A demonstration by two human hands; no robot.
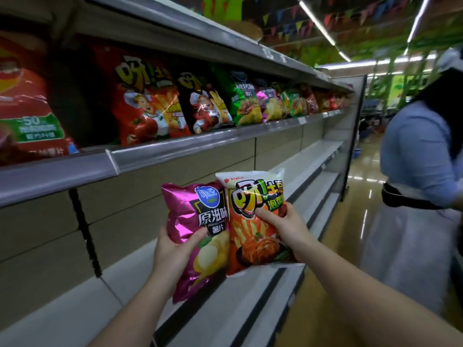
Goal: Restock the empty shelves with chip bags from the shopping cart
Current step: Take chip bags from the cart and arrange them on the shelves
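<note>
Two chip bags held up side by side over the bare lower shelf (pixel 82 306), edges touching or overlapping.

Left hand (pixel 172 249): gripping the magenta chip bag (pixel 193 221) at its lower left edge, thumb curled over the front face, remaining fingers wrapped behind and hidden. Bulk of the bag standing above the thumb, upright with a slight tilt; bottom corner hanging below the palm.

Right hand (pixel 283 226): pinching the orange chip bag (pixel 250 236) at its right edge, thumb pressed flat on the front near the printed letters, other fingers curled behind, only partly visible. White top seam well above the thumb; pictured food below it.

Above both sets of fingers, the upper shelf (pixel 175 149) with a row of stocked bags: a red bag with a cartoon chef (pixel 145 101), a black one (pixel 203 103) just beside it, then green and pink ones trailing off toward the far end.

Right of the right hand, apart from it, another person in a light blue shirt (pixel 416 146) and white apron, standing in the aisle on the glossy floor (pixel 363 176).
</note>
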